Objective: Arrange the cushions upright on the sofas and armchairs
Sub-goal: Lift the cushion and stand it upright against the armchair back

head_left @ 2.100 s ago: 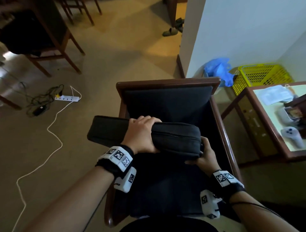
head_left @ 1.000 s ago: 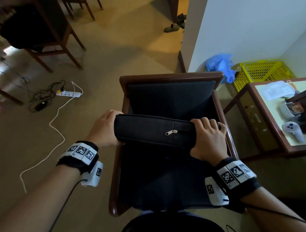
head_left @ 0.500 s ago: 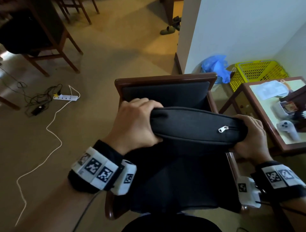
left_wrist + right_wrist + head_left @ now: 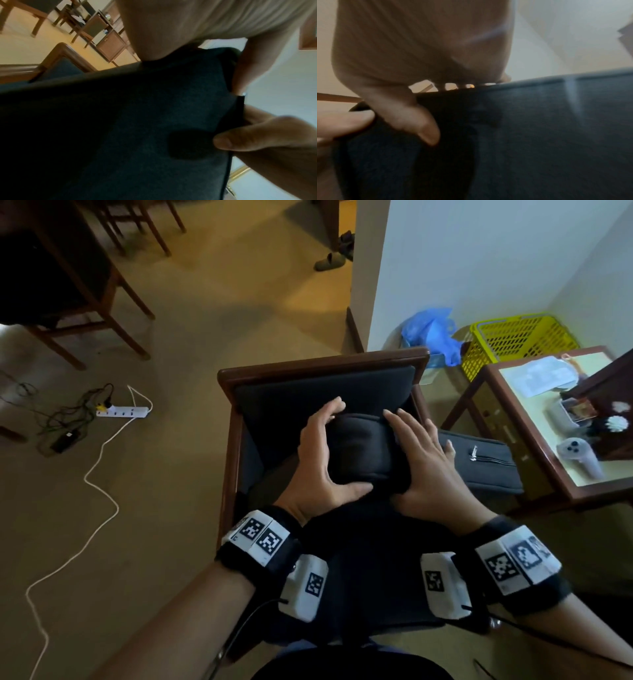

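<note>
cushion (image 4: 363, 446) zip end released | left hand (image 4: 317, 460) grips other end | right hand (image 4: 428, 470) moved inward, pressing flat

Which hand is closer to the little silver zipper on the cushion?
Right. The right hand lies flat on the cushion, its little finger just beside the zipper; the left hand grips the cushion beyond the right hand.

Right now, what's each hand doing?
Left hand: grips the dark cushion, thumb and fingers curled round it.
Right hand: open, straight fingers pressing flat on it.
</note>
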A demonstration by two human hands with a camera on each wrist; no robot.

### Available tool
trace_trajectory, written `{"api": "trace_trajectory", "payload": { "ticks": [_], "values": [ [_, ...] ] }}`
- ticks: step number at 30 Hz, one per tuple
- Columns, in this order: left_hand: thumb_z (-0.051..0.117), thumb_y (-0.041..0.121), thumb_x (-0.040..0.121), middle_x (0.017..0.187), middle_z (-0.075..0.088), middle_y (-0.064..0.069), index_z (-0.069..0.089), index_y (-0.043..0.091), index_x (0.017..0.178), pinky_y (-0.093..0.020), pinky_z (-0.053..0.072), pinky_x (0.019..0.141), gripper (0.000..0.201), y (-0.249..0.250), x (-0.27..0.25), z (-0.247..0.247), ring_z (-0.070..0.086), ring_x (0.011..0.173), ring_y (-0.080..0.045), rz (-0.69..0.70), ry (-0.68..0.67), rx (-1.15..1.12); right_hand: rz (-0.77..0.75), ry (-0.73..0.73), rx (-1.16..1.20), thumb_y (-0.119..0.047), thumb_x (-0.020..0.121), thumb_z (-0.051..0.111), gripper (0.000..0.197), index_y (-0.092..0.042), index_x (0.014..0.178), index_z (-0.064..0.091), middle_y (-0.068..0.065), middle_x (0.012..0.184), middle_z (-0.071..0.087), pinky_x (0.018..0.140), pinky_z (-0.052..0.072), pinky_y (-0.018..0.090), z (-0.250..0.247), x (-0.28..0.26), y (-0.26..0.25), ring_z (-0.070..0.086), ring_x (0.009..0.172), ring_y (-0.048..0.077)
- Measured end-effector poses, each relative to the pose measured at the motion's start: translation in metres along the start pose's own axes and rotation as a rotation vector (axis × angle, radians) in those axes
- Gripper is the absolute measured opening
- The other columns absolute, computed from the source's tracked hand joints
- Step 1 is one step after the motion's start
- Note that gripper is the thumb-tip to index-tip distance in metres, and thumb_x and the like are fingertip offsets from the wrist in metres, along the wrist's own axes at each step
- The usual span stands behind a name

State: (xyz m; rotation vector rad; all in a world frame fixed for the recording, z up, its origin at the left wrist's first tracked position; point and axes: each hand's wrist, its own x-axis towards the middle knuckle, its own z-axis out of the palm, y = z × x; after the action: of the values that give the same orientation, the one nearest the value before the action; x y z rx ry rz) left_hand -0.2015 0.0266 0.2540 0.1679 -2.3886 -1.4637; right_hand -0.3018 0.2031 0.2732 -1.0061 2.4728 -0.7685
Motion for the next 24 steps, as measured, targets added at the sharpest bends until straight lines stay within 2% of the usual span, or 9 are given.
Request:
{"api": "trace_trajectory", "payload": {
  "ticks": [3,5,7,11,15,17,19,21,24],
  "values": [
    [0.084,0.048,0.054,0.160,0.022,-0.010,0.015,0.020,0.154,-0.046,0.023,0.123,0.125,-0.031,-0.016,-0.009,0.025,0.148,-0.025,-0.068,-0.097,0.058,-0.060,0.036,-0.087,-0.026,0.055,0.077,0.120,-0.037,0.154,0.010,-0.006,0.158,0.022,0.115,0.012,0.069,0.004,0.005,-0.013,0.014,0.148,0.033],
    [0.085,0.057,0.051,0.158,0.029,-0.014,0.019,0.021,0.152,-0.057,0.031,0.117,0.126,-0.065,-0.031,-0.016,0.031,0.147,-0.032,-0.109,-0.108,0.183,-0.125,0.092,-0.085,-0.039,0.048,0.073,0.109,-0.036,0.145,0.025,-0.006,0.141,0.041,0.109,0.026,0.070,0.008,0.003,-0.012,0.035,0.134,0.029],
    [0.082,0.066,0.048,0.156,0.035,-0.015,0.023,0.015,0.152,-0.059,0.037,0.111,0.129,-0.096,-0.045,-0.027,0.038,0.143,-0.035,-0.202,-0.178,0.320,-0.144,0.140,-0.056,-0.042,0.044,0.071,0.098,-0.036,0.134,0.033,-0.007,0.128,0.048,0.104,0.032,0.068,0.013,-0.001,-0.012,0.044,0.121,0.028],
    [0.091,0.054,0.049,0.145,0.048,-0.011,0.038,0.011,0.147,-0.056,0.042,0.106,0.119,-0.109,-0.052,-0.040,0.051,0.131,-0.035,-0.337,-0.323,0.494,-0.158,0.274,0.020,-0.033,0.041,0.074,0.085,-0.032,0.122,0.046,-0.008,0.113,0.055,0.099,0.039,0.064,0.022,-0.010,-0.012,0.052,0.108,0.026],
    [0.090,0.043,0.056,0.125,0.061,-0.007,0.053,0.011,0.130,-0.046,0.041,0.099,0.089,-0.085,-0.034,-0.031,0.059,0.116,-0.032,-0.253,-0.322,0.623,-0.147,0.391,0.067,-0.028,0.026,0.077,0.089,-0.017,0.113,0.063,-0.010,0.102,0.057,0.086,0.049,0.049,0.006,-0.014,-0.001,0.059,0.096,0.031],
    [0.088,0.045,0.054,0.118,0.063,-0.003,0.056,0.012,0.124,-0.042,0.040,0.095,0.083,-0.068,-0.022,-0.032,0.060,0.112,-0.029,-0.203,-0.307,0.664,-0.115,0.430,0.133,-0.029,0.022,0.080,0.090,-0.020,0.111,0.067,-0.007,0.101,0.062,0.083,0.051,0.041,-0.011,-0.014,0.008,0.063,0.094,0.030],
    [0.086,0.049,0.051,0.114,0.064,-0.001,0.057,0.014,0.121,-0.041,0.041,0.093,0.084,-0.049,-0.009,-0.037,0.060,0.109,-0.027,-0.143,-0.277,0.685,-0.102,0.451,0.312,-0.034,0.022,0.084,0.088,-0.034,0.108,0.063,-0.011,0.098,0.070,0.082,0.052,0.032,-0.033,-0.017,0.018,0.066,0.094,0.014],
    [0.086,0.051,0.047,0.112,0.065,-0.001,0.058,0.015,0.120,-0.042,0.044,0.092,0.086,-0.026,0.001,-0.044,0.060,0.106,-0.026,-0.077,-0.237,0.694,-0.115,0.467,0.482,-0.036,0.026,0.084,0.085,-0.030,0.109,0.062,-0.016,0.095,0.072,0.080,0.050,0.019,-0.050,-0.023,0.025,0.064,0.092,-0.001],
    [0.090,0.047,0.046,0.113,0.064,-0.001,0.058,0.014,0.119,-0.042,0.044,0.093,0.086,-0.004,0.008,-0.047,0.057,0.105,-0.023,-0.028,-0.208,0.722,-0.081,0.508,0.598,-0.024,0.032,0.090,0.088,-0.017,0.116,0.063,-0.008,0.099,0.071,0.079,0.052,0.023,-0.052,-0.029,0.044,0.065,0.094,0.007]
  ]
}}
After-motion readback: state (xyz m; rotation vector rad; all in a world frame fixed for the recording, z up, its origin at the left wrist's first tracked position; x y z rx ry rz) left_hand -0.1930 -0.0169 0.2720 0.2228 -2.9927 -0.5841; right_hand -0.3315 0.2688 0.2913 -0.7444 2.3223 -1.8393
